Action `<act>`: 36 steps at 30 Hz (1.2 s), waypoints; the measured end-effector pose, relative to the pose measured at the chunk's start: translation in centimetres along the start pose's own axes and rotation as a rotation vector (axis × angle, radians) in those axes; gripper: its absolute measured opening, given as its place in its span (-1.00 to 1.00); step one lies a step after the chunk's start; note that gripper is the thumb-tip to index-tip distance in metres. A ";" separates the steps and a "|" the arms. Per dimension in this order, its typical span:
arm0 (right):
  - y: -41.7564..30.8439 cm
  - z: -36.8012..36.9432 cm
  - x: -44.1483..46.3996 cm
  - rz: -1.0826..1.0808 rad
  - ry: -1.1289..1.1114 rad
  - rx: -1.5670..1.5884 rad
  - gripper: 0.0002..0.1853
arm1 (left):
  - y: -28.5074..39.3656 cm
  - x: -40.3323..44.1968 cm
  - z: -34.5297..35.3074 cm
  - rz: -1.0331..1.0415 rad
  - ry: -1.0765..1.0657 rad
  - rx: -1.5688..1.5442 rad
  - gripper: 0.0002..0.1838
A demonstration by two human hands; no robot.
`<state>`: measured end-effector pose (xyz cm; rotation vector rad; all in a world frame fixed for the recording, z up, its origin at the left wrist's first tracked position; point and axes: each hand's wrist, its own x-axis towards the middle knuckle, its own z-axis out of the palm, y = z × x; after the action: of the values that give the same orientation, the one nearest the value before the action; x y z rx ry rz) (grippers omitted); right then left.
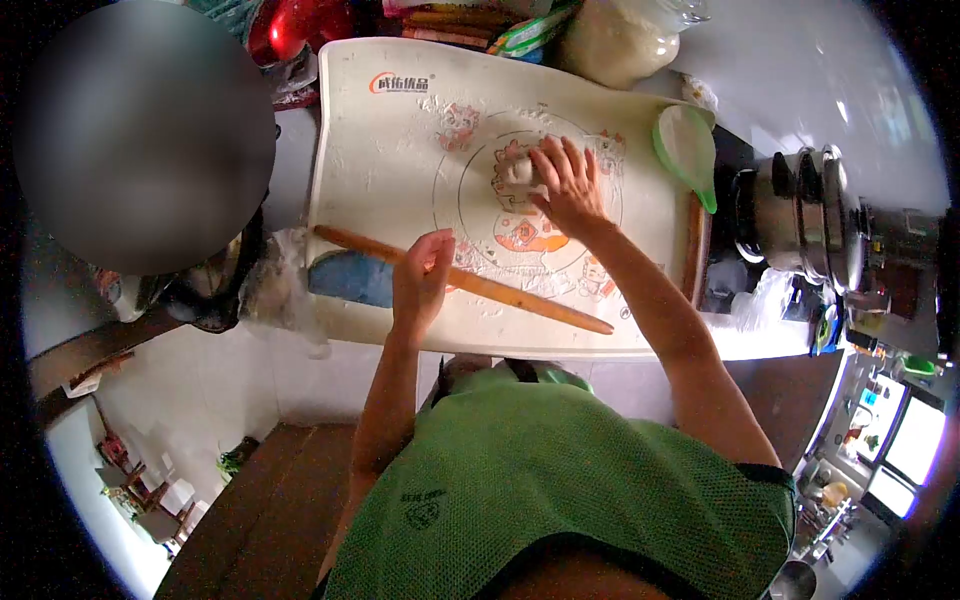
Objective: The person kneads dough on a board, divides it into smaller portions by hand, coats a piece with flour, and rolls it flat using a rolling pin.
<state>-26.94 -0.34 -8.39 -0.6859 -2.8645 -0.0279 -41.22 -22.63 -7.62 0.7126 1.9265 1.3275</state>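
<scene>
A small lump of pale dough [521, 173] rests on the white printed kneading mat [375, 150]. My right hand [570, 188] is at the dough's right side, its thumb and fingers against the lump. Nearer to me, a long wooden rolling pin [500, 292] with tapered ends lies slantwise across the mat. My left hand [424, 272] is over the pin's left half, fingers loosely bent and nothing visible in them; whether it touches the pin I cannot tell. Beneath the pin's left end shows a blue flat piece [350, 279], partly covered.
Flour is scattered over the mat. A green-rimmed scoop [686, 150] lies on its right corner. Behind stands a jar of pale contents [622, 45] beside colourful packets [470, 25]. Steel pots [815, 215] stand at the right, clear plastic bags [285, 285] at the left.
</scene>
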 end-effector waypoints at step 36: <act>2.4 2.8 -4.5 -0.036 -0.093 0.037 -0.17 | 3.7 0.5 12.5 0.637 -0.112 0.516 -0.41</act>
<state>-22.50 -0.03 -12.09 -0.6450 -2.9584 0.0530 -31.51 -13.93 -7.32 1.7273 2.0466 1.0844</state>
